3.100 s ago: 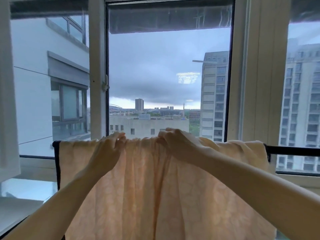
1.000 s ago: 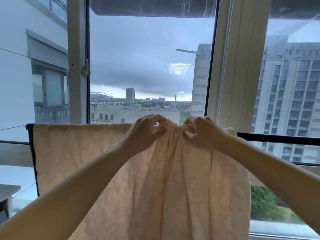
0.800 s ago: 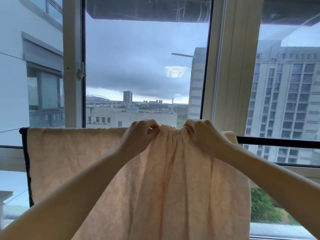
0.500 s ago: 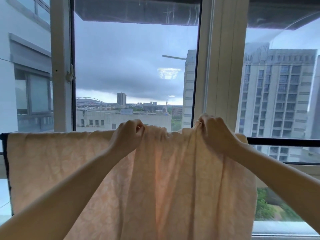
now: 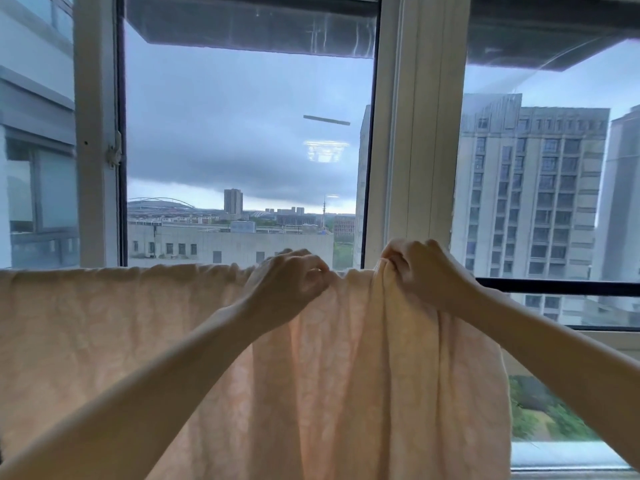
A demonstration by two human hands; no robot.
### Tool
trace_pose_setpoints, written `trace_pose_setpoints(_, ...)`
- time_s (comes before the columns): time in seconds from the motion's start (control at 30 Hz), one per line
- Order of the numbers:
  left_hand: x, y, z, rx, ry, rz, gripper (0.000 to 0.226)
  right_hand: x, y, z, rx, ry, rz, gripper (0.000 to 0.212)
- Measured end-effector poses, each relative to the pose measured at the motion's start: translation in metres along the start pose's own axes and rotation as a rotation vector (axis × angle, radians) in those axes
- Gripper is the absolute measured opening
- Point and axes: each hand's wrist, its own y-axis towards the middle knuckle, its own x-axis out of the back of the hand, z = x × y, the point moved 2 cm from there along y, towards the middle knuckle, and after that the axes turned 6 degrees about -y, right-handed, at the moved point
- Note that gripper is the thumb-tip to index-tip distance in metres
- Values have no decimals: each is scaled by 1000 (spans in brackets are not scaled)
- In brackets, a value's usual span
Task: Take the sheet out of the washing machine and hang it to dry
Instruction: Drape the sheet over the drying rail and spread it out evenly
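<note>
A pale peach sheet (image 5: 104, 323) hangs over a black horizontal rail (image 5: 561, 287) in front of the window, spread flat on the left and gathered in folds on the right. My left hand (image 5: 287, 282) pinches the sheet's top edge near the middle. My right hand (image 5: 422, 271) grips a bunched fold of the sheet at the rail, a short way to the right. The rail under the sheet is hidden; only its bare right part shows.
A white window frame post (image 5: 415, 133) stands right behind my right hand, and another post (image 5: 97, 133) with a latch is at the left. Glass panes show buildings and grey sky outside. A sill (image 5: 568, 459) runs low at the right.
My hands have moved apart along the rail, the right one carrying the bunched fold to the right, so the sheet's top edge between them lies wider. The view has shifted rightward.
</note>
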Motion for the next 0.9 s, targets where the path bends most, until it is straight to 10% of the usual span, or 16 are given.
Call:
trace_pose_setpoints(0.37, -13, 38, -8, 165, 82, -117, 13, 19, -5, -58, -141, 72, -206, 13)
trace_pose_setpoints(0.9, -63, 40, -63, 32, -121, -83, 5, 15, -33, -58, -60, 4, 2, 17)
